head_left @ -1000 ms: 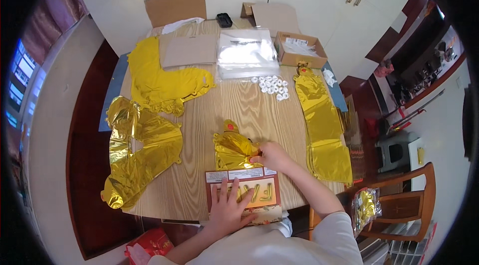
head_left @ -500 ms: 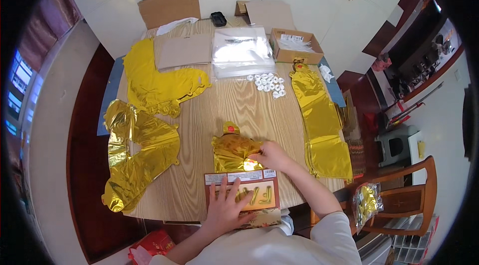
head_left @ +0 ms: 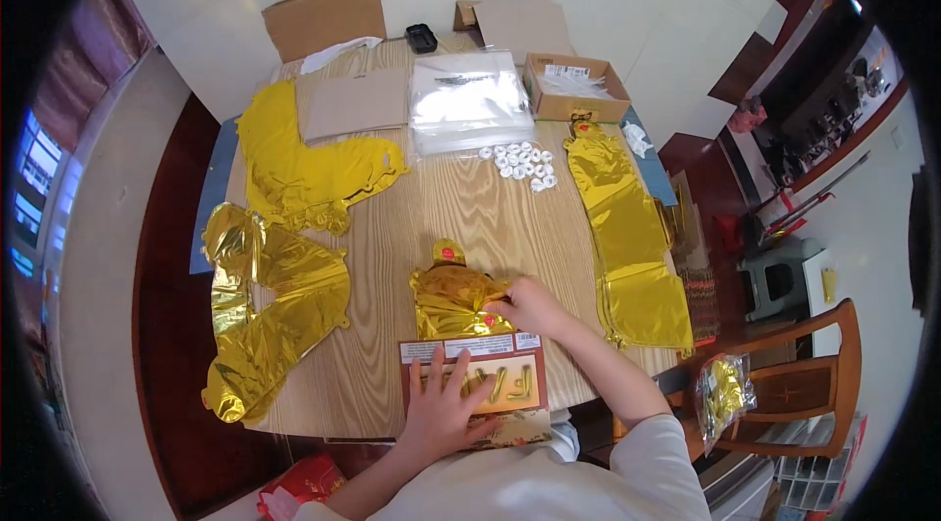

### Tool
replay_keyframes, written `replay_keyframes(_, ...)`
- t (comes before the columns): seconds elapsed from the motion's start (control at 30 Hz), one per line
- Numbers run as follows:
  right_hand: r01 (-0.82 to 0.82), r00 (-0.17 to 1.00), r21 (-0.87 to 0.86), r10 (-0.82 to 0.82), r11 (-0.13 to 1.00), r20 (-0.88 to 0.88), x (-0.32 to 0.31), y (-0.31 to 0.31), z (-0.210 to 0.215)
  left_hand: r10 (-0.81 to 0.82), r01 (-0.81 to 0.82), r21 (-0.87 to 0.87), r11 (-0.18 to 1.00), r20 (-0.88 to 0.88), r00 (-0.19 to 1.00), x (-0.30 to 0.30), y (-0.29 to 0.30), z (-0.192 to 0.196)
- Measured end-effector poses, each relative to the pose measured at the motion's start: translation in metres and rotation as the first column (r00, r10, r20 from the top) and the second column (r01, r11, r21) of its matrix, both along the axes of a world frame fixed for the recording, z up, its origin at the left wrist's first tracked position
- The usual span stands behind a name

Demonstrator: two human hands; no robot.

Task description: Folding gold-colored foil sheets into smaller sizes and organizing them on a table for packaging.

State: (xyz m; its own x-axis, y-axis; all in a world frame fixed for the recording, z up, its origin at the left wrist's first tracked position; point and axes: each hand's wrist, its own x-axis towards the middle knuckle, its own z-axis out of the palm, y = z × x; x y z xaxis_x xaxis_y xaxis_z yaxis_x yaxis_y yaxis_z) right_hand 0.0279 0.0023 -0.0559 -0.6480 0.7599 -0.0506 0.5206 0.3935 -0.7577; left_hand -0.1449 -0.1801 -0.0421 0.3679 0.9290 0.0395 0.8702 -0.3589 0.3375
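Note:
My left hand (head_left: 446,408) lies flat with its fingers spread on a printed cardboard sleeve (head_left: 524,401) with a picture of gold letters. The sleeve sits at the table's near edge, partly hidden by that hand. Just beyond it is a folded gold foil balloon (head_left: 446,300), whose near end meets the sleeve's far edge. A tab with a red sticker (head_left: 448,253) sticks up from the balloon's far end. At the balloon's right edge, my right hand (head_left: 536,309) is closed, pinching the foil.
Flat gold foil balloons lie on the left (head_left: 279,300) and right (head_left: 627,247). Farther back are small white rolls (head_left: 520,163), clear plastic bags (head_left: 466,109), cardboard sheets (head_left: 353,107) and a box of white strips (head_left: 578,95). A wooden chair (head_left: 833,384) stands at right.
The whole view has shifted slightly. Both hands keep nearly the same places on the sleeve and the foil balloon, and a red spot now shows on the foil beside my right hand.

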Motion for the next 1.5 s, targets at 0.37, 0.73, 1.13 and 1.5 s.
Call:
replay_keyframes(0.37, 0.041, 0.999, -0.004, -0.041, 0.999, 0.014, 0.004, -0.003, -0.005, -0.006, 0.006, -0.019, 1.000, -0.016, 1.000, 0.000, 0.000, -0.001)
replay_keyframes(0.73, 0.016, 1.000, -0.089, -0.017, 0.996, -0.006, 0.001, -0.006, 0.015, -0.004, 0.004, -0.006, 1.000, -0.010, 1.000, 0.000, 0.000, -0.001)
replay_keyframes(1.13, -0.224, 0.924, 0.217, 0.278, 0.950, -0.261, 0.035, -0.073, -0.006, 0.055, -0.036, -0.118, 0.992, 0.159, 0.986, -0.004, -0.002, -0.013)
replay_keyframes(1.5, -0.364, 0.922, 0.406, 0.386, 0.838, 0.029, 0.037, -0.083, -0.017, 0.024, -0.020, -0.059, 0.998, 0.068, 0.997, -0.002, 0.003, -0.009)
